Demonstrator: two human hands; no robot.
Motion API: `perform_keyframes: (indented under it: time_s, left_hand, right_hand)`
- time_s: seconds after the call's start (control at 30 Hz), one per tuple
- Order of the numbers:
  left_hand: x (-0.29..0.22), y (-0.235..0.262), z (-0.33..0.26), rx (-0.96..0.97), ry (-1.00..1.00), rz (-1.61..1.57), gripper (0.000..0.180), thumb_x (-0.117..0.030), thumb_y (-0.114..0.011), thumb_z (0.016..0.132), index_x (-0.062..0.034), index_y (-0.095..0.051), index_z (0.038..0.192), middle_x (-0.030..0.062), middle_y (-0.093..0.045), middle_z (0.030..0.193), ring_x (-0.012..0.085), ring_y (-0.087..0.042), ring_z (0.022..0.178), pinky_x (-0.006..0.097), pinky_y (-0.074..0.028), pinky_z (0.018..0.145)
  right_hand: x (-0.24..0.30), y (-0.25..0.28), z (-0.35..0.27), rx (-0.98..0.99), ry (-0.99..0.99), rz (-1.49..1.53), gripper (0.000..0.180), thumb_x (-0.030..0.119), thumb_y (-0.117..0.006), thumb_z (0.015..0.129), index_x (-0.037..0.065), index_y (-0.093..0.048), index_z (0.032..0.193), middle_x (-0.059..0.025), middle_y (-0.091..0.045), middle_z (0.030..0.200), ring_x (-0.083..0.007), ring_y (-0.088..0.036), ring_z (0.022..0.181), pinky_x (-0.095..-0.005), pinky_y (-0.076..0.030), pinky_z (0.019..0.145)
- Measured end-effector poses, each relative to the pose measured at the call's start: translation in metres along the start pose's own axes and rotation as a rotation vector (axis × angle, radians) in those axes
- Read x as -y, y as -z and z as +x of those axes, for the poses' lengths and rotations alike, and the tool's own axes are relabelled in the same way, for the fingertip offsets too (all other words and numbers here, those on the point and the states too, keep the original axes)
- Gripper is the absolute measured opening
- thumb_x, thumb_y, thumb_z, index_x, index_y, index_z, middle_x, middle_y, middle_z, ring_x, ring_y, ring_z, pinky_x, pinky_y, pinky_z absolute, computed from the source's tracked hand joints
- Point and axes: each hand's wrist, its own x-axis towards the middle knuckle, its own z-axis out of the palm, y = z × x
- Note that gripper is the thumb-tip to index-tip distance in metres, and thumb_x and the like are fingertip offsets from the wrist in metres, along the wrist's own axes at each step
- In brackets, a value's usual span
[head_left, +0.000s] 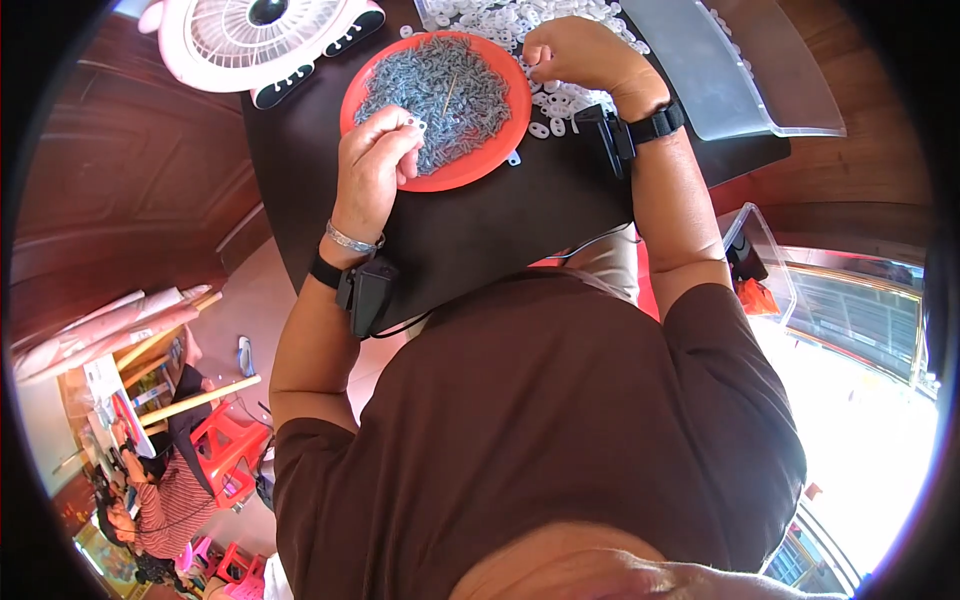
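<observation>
My left hand [375, 165] is over the near left rim of a red-orange plate [478, 170]. Its thumb and forefinger pinch a small white oval piece [417, 124] with dark spots on it. Small grey screw-like parts [430, 85] are heaped on the plate, with a thin gold-coloured stick among them. My right hand [588, 62] hovers just right of the plate, above loose white oval pieces [560, 102] with holes. Its fingers are curled together, and what they hold, if anything, is hidden. A single pale piece [514, 158] lies beside the plate's near right edge.
A pink-and-white fan [265, 45] stands at the table's far left. A clear plastic tray [700, 70] lies at the right. Dark tabletop [450, 240] stretches toward my body. Across the floor at lower left are a red stool [225, 450] and another person in stripes [175, 505].
</observation>
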Motion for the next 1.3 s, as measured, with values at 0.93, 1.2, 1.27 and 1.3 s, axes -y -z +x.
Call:
perform_keyframes:
  time_s: [0.93, 1.2, 1.27, 1.3]
  left_hand:
    - [-0.001, 0.001, 0.002, -0.034, 0.02, -0.018, 0.02, -0.016, -0.051, 0.086, -0.0029, -0.055, 0.071, -0.0004, -0.051, 0.057, 0.0049, -0.044, 0.051, 0.019, -0.032, 0.047]
    - [-0.002, 0.002, -0.001, -0.029, 0.01, -0.056, 0.02, -0.016, -0.05, 0.086, -0.0024, -0.055, 0.072, 0.0008, -0.052, 0.059, 0.0067, -0.047, 0.053, 0.021, -0.035, 0.049]
    - [-0.001, 0.0, -0.001, 0.001, 0.007, -0.125, 0.019, -0.016, -0.049, 0.087, -0.0021, -0.056, 0.075, 0.0027, -0.056, 0.064, 0.0094, -0.052, 0.057, 0.022, -0.039, 0.053]
    - [-0.002, -0.002, -0.002, 0.025, -0.004, -0.147, 0.019, -0.015, -0.049, 0.087, -0.002, -0.056, 0.076, 0.0036, -0.058, 0.067, 0.0103, -0.054, 0.059, 0.022, -0.041, 0.054]
  right_hand:
    - [-0.015, -0.023, 0.007, -0.07, 0.09, -0.066, 0.013, 0.018, -0.063, 0.068, 0.006, -0.058, 0.071, -0.0103, -0.057, 0.064, -0.0296, -0.055, 0.062, -0.0369, -0.042, 0.056]
    - [0.021, 0.006, 0.01, -0.018, -0.035, 1.013, 0.021, 0.011, -0.064, 0.085, -0.002, -0.061, 0.101, -0.0046, -0.064, 0.086, -0.0126, -0.059, 0.076, -0.0255, -0.05, 0.068]
    - [0.036, 0.005, 0.007, 0.065, 0.097, 1.299, 0.021, 0.012, -0.063, 0.087, -0.001, -0.06, 0.104, -0.0043, -0.064, 0.088, -0.0123, -0.06, 0.079, -0.0261, -0.05, 0.07]
    - [0.042, -0.004, 0.01, 0.066, 0.185, 1.381, 0.023, 0.014, -0.064, 0.085, 0.0, -0.061, 0.104, -0.0078, -0.065, 0.09, -0.0154, -0.062, 0.078, -0.0263, -0.05, 0.069]
